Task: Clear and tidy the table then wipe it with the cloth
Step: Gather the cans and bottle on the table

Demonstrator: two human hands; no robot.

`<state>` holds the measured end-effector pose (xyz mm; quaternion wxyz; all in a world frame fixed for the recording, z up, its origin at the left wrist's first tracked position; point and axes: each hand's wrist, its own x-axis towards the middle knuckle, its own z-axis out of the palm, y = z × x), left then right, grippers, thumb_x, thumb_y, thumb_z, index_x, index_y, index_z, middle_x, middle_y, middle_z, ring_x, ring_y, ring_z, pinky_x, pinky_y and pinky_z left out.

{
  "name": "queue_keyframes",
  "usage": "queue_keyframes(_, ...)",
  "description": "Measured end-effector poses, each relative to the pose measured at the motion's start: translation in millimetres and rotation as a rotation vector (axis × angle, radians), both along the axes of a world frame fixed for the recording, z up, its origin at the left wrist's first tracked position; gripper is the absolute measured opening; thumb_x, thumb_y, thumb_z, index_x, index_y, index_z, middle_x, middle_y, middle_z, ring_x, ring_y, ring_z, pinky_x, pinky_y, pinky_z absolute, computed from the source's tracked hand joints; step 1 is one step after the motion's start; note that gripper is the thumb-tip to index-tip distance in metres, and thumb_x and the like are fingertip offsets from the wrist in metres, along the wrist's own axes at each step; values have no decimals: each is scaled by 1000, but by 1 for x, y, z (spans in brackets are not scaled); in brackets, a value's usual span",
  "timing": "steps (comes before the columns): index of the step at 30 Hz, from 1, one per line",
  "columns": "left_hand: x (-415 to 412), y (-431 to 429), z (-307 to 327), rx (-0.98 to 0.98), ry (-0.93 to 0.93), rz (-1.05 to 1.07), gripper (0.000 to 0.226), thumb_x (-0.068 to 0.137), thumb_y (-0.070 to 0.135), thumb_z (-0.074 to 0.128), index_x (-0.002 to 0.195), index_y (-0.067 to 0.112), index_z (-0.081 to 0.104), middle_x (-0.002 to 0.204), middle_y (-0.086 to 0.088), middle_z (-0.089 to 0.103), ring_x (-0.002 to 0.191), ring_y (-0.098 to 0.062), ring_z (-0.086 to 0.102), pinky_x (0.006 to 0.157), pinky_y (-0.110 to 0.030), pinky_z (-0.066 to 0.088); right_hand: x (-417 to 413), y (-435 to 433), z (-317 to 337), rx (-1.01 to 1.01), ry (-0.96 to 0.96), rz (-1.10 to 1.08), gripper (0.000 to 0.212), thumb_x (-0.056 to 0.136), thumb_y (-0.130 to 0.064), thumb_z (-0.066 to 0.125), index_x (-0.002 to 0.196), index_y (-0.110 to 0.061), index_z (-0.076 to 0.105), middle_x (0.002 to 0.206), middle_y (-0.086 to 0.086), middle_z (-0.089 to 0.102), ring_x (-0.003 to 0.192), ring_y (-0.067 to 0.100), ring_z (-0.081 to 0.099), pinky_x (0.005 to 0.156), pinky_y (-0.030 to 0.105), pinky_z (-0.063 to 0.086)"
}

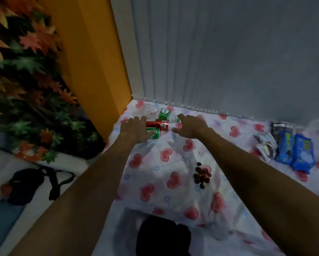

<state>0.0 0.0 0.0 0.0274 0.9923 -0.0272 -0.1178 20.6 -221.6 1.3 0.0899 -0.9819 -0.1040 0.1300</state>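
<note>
White cloth printed with red hearts covers the table [173,182], and we reach both arms far over it toward its back left corner. Behind our hands hang grey vertical blinds [219,52], and to the left of our left arm stands an orange pillar [88,61] with coloured leaves [22,71] beside it.

Our left hand [136,130] lies palm down with the fingers spread and loose, not gripping; its thumb side rests over a green can [154,133] that lies on its side. Just beyond this can, between our two hands, lies a red can [159,124], also on its side, and it touches the green one. Farther behind the red can we see a clear plastic bottle with a green label [163,113]. Our right hand [190,126] is open too, with curled fingers, just to the right of the red can; we cannot tell if it touches the bottle.

Well to the right of our right hand lie blue snack packets [295,152] and, next to them, an opened wrapper [265,148]. Nearer to us, under our right forearm's left side, a small heap of dark crumbs [202,175] lies on the cloth. At the near edge a black thing [162,235] is seen, too dark to name.
</note>
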Motion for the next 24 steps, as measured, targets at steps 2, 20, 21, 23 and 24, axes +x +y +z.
queue_keyframes(2, 18, -1, -14, 20, 18, 26, 77, 87, 72, 50, 142, 18, 38, 138, -14, 52, 127, -34, 51, 109, -55, 38, 26, 4, -15, 26, 32, 15, 80, 91, -62, 54, 151, -15, 32, 137, 15, 58, 114, 32, 62, 92, 42, 52)
queue_keyframes(20, 86, -9, -144, 254, 111, 97, 64, 81, 45, 71, 134, 19, 47, 127, -8, 53, 121, -29, 51, 114, -52, 25, 130, 44, -137, 132, 6, 151, 45, 80, -34, 78, 119, -24, 57, 111, 6, 66, 98, 26, 66, 83, 47, 56)
queue_keyframes(21, 83, -7, -144, 236, 107, 104, 65, 80, 49, 70, 134, 19, 48, 126, -8, 53, 121, -29, 51, 114, -52, 25, 127, 44, -138, 119, 7, 132, 46, 80, -38, 78, 117, -21, 57, 112, 6, 65, 97, 26, 66, 82, 45, 56)
queue_keyframes(23, 74, -4, -138, 230, 106, 97, 70, 78, 52, 70, 136, 20, 46, 128, -9, 51, 122, -30, 50, 114, -52, 24, 118, 41, -134, 97, 16, 100, 54, 77, -47, 78, 117, -17, 57, 111, 8, 63, 95, 27, 64, 82, 44, 55)
queue_keyframes(24, 68, -3, -132, 249, 115, 84, 73, 78, 52, 70, 137, 21, 43, 130, -9, 49, 123, -30, 49, 114, -52, 24, 111, 39, -129, 88, 16, 91, 58, 76, -49, 77, 119, -15, 57, 111, 9, 62, 94, 28, 63, 83, 45, 55)
